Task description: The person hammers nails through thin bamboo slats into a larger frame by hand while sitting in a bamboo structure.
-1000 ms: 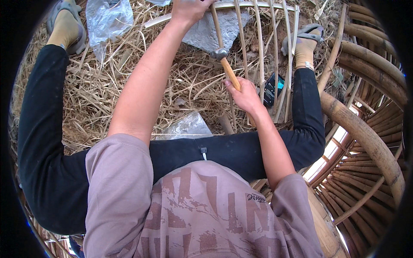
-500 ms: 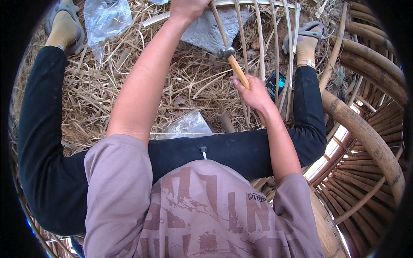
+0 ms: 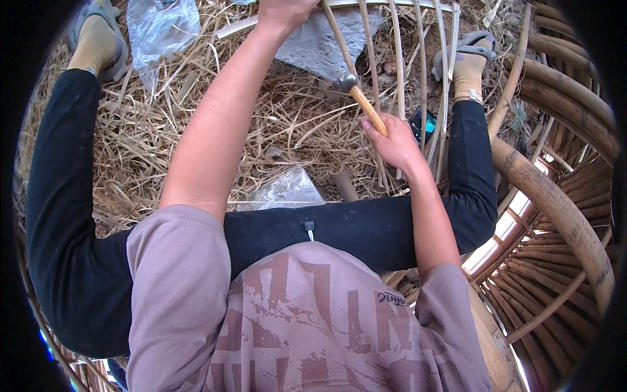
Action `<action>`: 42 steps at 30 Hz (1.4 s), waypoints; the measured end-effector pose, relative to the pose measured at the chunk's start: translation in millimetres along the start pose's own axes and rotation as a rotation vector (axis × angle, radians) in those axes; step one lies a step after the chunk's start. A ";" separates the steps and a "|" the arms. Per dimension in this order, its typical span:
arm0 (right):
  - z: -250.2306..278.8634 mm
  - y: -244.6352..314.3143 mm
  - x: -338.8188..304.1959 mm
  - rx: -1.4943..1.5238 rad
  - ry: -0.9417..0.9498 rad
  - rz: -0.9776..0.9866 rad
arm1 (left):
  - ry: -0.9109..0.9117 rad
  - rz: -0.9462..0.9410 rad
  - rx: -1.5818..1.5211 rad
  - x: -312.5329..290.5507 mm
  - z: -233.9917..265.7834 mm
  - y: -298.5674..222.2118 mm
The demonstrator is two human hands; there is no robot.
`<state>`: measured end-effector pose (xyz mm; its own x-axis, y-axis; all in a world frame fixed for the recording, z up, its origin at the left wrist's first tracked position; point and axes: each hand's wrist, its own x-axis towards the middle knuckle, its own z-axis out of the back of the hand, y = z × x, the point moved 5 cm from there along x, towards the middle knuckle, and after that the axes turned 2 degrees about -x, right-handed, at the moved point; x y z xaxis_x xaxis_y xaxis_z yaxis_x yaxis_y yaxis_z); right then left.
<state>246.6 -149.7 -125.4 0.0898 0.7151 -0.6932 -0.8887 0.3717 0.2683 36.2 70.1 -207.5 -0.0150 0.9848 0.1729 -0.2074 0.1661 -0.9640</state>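
My right hand (image 3: 394, 145) is closed around the wooden handle of a hammer (image 3: 369, 112). Its round metal head lies just beyond the hand, against one of the thin bamboo slats (image 3: 339, 38). At the top edge, my left hand (image 3: 287, 12) seems closed on a curved bamboo strip (image 3: 238, 27) where a slat meets it; its fingertips are partly cut off by the picture's edge. Several slats fan from that strip toward me, passing over a flat grey stone (image 3: 320, 49).
Dry straw and shavings (image 3: 261, 137) cover the ground between my legs. Clear plastic (image 3: 160, 32) lies at the far left, another pale block (image 3: 284, 187) close to me. A dark and teal object (image 3: 424, 124) sits beside my right leg. Thick bent bamboo poles (image 3: 555, 196) stand at right.
My right hand and the hammer have shifted slightly right and toward me. The slats have also moved a little to the right. My left hand stays nearly in place.
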 end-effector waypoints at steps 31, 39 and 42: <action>-29.9 -1.6 -3.3 0.340 0.308 -0.185 | 0.009 0.020 0.051 -0.6 4.7 -5.9; -35.6 -7.0 -7.2 0.401 0.358 -0.197 | -0.022 -0.052 0.052 -1.6 2.2 -6.3; -33.7 -0.3 -11.4 0.445 0.389 -0.208 | -0.013 -0.026 0.048 -2.3 5.8 -6.0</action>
<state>230.8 -177.9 -140.1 -0.0040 0.3652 -0.9309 -0.5901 0.7507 0.2970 31.8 66.6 -200.9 -0.0218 0.9794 0.2009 -0.2546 0.1889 -0.9484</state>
